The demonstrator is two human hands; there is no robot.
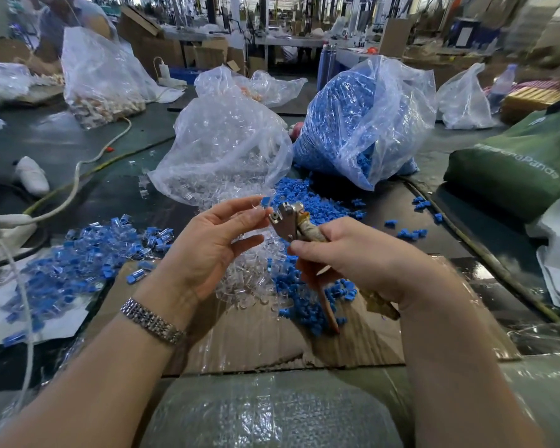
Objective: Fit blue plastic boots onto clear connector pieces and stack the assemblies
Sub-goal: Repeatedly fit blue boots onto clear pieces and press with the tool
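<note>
Blue boot [265,201] pinched at the left hand's [207,250] fingertips, touching the metal pliers [286,218] (handles gripped) in the right hand [353,257].

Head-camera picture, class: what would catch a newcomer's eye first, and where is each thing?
Two bulging plastic bags stand at the back of the table: the bag of clear connector pieces and, to its right, the bag of blue boots. In front, the right hand grips a metal plier tool while the left hand pinches a small piece at its head.
</note>
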